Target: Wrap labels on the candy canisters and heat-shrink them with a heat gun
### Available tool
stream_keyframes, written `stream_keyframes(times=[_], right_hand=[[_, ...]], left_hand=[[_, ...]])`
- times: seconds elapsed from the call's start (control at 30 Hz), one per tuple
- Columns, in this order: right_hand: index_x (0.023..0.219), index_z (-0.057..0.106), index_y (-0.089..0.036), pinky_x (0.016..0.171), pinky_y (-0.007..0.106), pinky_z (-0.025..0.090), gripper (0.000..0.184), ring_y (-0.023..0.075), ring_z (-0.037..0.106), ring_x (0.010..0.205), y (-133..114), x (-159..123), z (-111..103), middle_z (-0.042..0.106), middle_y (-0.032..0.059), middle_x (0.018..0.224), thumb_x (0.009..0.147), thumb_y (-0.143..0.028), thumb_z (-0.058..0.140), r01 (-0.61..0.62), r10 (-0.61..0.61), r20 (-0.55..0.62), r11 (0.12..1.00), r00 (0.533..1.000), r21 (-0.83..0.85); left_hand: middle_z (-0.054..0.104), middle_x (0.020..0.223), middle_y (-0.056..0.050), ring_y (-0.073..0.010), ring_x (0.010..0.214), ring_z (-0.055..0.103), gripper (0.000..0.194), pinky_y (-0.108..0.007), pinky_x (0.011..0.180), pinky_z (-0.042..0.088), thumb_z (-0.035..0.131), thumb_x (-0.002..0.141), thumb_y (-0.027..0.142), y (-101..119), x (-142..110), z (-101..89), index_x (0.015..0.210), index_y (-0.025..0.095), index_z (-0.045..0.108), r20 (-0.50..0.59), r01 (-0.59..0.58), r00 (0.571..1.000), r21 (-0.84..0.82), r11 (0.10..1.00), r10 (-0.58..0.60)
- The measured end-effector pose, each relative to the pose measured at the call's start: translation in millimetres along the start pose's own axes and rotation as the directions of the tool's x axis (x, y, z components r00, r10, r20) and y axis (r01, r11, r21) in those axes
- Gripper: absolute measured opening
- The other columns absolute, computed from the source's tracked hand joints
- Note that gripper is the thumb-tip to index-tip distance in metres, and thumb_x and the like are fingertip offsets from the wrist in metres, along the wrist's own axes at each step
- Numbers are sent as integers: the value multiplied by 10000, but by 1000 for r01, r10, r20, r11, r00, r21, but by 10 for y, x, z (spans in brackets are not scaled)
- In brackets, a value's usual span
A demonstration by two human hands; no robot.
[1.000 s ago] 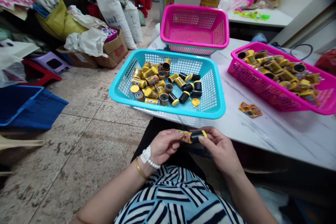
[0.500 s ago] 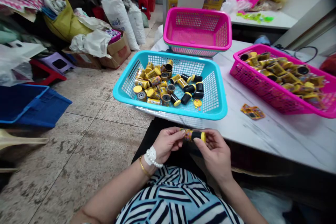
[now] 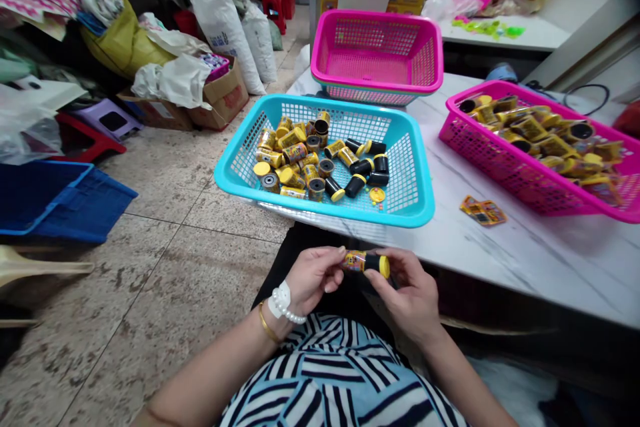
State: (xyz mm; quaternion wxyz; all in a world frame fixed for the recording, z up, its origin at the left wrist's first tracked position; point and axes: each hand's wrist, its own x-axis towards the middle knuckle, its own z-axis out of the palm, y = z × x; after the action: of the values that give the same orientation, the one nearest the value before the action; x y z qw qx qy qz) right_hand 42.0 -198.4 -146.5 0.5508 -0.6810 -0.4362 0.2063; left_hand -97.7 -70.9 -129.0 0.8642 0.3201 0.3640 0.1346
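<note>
The person's left hand pinches the nine o'clock end of a printed sleeve; the right hand is closed around a black canister with a yellow cap. The hands are apart, linked by these pieces, which meet end to end in one line running roughly nine to three, cap at three. The right hand is nearer the canister, the left nearer the sleeve. How far sleeve and canister overlap is too small to tell; left fingertips cover the sleeve's far end, and the right hand's fingers behind the canister are hidden.

Outward, a blue basket of canisters lies toward eleven to twelve, with a pink basket beyond at twelve. Toward two lie loose printed sleeves, then another, filled pink basket, cut off by the picture's edge.
</note>
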Motion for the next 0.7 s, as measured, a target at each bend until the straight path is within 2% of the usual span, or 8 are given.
stream_keyframes(times=[0.13,0.3,0.4,0.47,0.53,0.57,0.63,0.7], right_hand=[[1073,629,-263,833,274,557,300,170,679,941,-19,-31,-38,693,30,1040,808,-208,758,29,-30,19,999,999,27],[1076,609,-270,860,278,540,303,165,655,966,-62,-40,47,665,27,1058,817,-205,750,5,2,-33,978,999,207],[1071,607,-273,846,289,530,304,170,637,958,-57,-35,70,644,28,1047,812,-210,755,-4,4,0,978,1000,208],[1046,611,-269,828,296,526,297,173,627,930,-54,-33,59,631,25,1013,799,-211,766,15,-16,3,985,1000,171],[1030,612,-267,818,312,525,302,178,620,904,-54,-31,43,623,23,983,784,-215,780,43,-44,2,988,999,149],[1032,613,-267,815,321,526,311,181,619,896,-56,-31,38,622,23,976,777,-220,786,57,-59,10,987,998,148],[1052,622,-269,815,333,530,328,189,620,906,-63,-33,35,627,29,983,774,-226,790,78,-84,35,986,996,149],[1087,646,-270,823,337,534,337,201,620,955,-74,-42,36,628,44,1020,783,-220,781,86,-95,71,989,993,119]], left_hand=[[535,496,7,-28,402,392,423,-156,379,225,818,690,456,-26,-95,0,800,61,710,11,9,1000,35,999,-9],[551,511,5,-36,388,395,399,-162,368,227,832,668,444,-66,-68,19,786,94,682,53,39,998,-15,999,-38],[544,515,13,-36,386,383,393,-158,357,228,818,693,445,-88,-55,-23,816,102,673,37,37,999,11,999,-37],[543,544,17,-39,426,412,379,-146,371,263,800,730,442,-95,-71,-68,848,104,673,-31,-22,999,65,998,24],[613,706,-6,-59,542,508,381,-138,415,343,804,746,411,-90,-93,-116,967,130,672,-89,-103,990,116,988,114],[643,825,-23,-77,625,559,410,-148,455,400,809,749,392,-84,-101,-138,1048,154,660,-74,-117,989,129,985,127],[655,1009,-51,-120,763,620,487,-206,558,505,812,754,374,-77,-107,-170,1164,190,624,58,-57,997,130,990,49],[660,985,-59,-136,763,636,489,-255,618,541,819,747,371,-82,-97,-187,1149,170,627,194,32,979,128,991,-56]])
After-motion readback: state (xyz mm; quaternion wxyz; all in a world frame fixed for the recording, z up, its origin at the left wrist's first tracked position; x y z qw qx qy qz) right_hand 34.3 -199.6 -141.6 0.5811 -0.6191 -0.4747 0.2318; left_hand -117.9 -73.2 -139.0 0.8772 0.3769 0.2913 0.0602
